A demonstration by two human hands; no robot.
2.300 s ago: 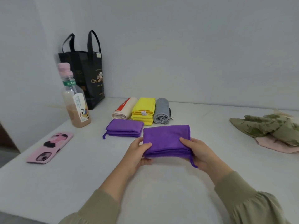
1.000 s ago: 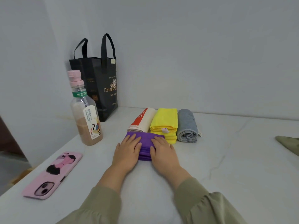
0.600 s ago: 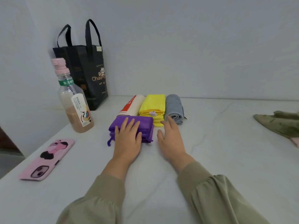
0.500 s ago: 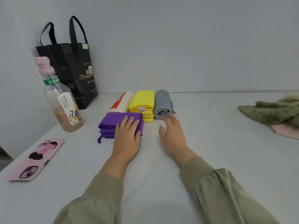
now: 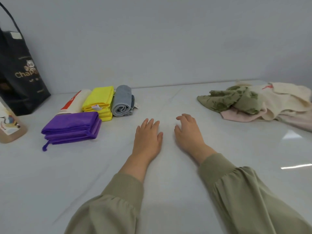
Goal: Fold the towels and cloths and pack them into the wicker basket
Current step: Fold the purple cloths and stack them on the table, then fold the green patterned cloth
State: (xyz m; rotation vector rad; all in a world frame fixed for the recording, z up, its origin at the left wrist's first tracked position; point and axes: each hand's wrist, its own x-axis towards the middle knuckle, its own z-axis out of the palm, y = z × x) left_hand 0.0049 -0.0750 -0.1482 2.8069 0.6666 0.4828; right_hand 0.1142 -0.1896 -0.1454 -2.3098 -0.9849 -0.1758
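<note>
Your olive-green sleeves (image 5: 116,205) come in from the near edge of a glossy white bench (image 5: 50,179), both forearms reaching toward its middle. Your left hand (image 5: 147,137) lies palm down on the bench with the fingers straight and close together, holding nothing. Your right hand (image 5: 189,132) sits just beside it, apart from it, also palm down. Its fingers are spread a little and loosely bent, and it holds nothing. To the left of your hands, well apart from them, is a stack of folded purple microfibre cloths (image 5: 72,127), with a small purple hanging loop trailing off its near left corner. At the bench's left edge stands a clear plastic bottle of brown drink (image 5: 10,130), only its lower part in view. Just behind the purple stack a row of three cloths runs toward the back edge: a rolled cream cloth with a red stripe (image 5: 76,102) on the left, a folded yellow cloth (image 5: 99,100) in the middle, and a rolled grey towel (image 5: 122,101) on the right. All three are pressed side by side. Toward the far right corner lies a loose heap of unfolded cloths, with a green leaf-patterned cloth (image 5: 233,98) over a pale pink cloth (image 5: 244,114) and a crumpled cream towel (image 5: 285,97) behind. A black fabric tote bag with gold lettering (image 5: 18,73) stands at the far left corner against the plain grey wall (image 5: 168,39).
</note>
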